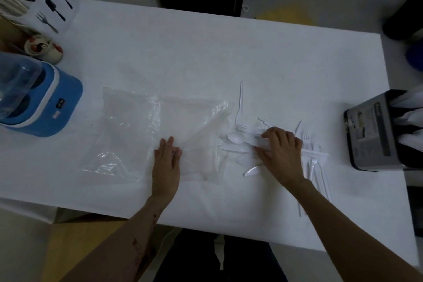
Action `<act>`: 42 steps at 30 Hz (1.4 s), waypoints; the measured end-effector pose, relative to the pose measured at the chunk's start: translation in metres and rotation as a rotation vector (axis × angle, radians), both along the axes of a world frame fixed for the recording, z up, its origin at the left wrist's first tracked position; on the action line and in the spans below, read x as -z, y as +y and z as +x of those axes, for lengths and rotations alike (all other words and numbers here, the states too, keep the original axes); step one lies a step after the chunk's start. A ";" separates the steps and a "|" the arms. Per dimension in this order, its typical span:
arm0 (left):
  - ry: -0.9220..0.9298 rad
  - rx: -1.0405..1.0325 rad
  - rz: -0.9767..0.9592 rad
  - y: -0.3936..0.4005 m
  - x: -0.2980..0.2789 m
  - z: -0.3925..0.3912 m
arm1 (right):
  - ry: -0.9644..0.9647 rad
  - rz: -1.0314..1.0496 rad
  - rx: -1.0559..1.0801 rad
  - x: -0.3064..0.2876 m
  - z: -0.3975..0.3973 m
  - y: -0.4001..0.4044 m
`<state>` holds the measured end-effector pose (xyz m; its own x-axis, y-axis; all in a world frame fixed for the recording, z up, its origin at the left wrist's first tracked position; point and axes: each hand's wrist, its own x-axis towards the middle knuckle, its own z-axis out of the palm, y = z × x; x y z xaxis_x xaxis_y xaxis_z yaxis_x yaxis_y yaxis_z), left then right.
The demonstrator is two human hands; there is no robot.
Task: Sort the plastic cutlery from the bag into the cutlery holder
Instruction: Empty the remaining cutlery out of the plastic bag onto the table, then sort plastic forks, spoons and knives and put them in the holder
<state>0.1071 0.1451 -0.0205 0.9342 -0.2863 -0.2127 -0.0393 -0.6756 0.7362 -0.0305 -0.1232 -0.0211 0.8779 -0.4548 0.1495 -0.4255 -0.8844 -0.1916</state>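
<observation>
Both hands work low on the white bench (206, 57): the left hand (166, 162) lies flat, fingers straight, on the clear bag (137, 126); the right hand (282, 151) has its fingers curled over loose white plastic cutlery (240, 142) spilled beside the bag's mouth. Whether it grips any piece, I cannot tell. Overlapping pieces may snag and scatter. The cutlery holder (370, 130) stands at the right edge.

Open cloth (206, 52) btwn my hands and far edge: free passage. Obstacles: bag (142, 135) at centre-left, loose cutlery (247, 142) beside it, blue appliance (43, 103) at left edge, grey box (375, 130) at right edge, cutlery holder (45, 2) in far-left corner.
</observation>
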 end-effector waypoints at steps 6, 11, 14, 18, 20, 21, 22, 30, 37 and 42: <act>0.018 0.025 0.025 0.007 0.017 0.005 | 0.051 0.037 -0.292 0.002 0.055 0.061; -0.016 0.034 0.012 0.007 0.018 0.006 | 0.115 -0.015 -0.231 0.003 0.078 0.082; -0.031 0.044 0.024 0.010 0.024 0.007 | 0.057 -0.053 -0.283 0.000 0.073 0.073; -0.058 0.023 0.015 0.016 0.022 0.011 | 0.000 -0.029 -0.196 -0.005 0.041 0.043; -0.120 0.035 0.047 0.022 0.019 0.017 | 0.007 -0.016 -0.099 -0.006 0.021 0.028; -0.160 0.048 0.083 0.026 0.019 0.021 | 0.014 -0.015 -0.054 -0.005 0.012 0.022; -0.194 0.058 0.120 0.031 0.018 0.025 | 0.020 -0.015 -0.014 -0.003 0.004 0.017; -0.395 -0.008 0.408 0.036 0.011 0.056 | -0.008 0.102 0.151 -0.002 -0.020 0.019; -0.342 0.433 0.515 -0.027 0.006 0.016 | 0.084 0.093 -0.033 0.000 0.012 0.042; -0.196 0.443 0.658 -0.027 0.033 0.007 | 0.124 0.127 -0.041 0.009 0.013 0.049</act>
<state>0.1146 0.1178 -0.0533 0.8012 -0.5116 -0.3103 -0.4915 -0.8585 0.1463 -0.0173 -0.0739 -0.0299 0.9044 -0.4262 -0.0177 -0.4167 -0.8736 -0.2513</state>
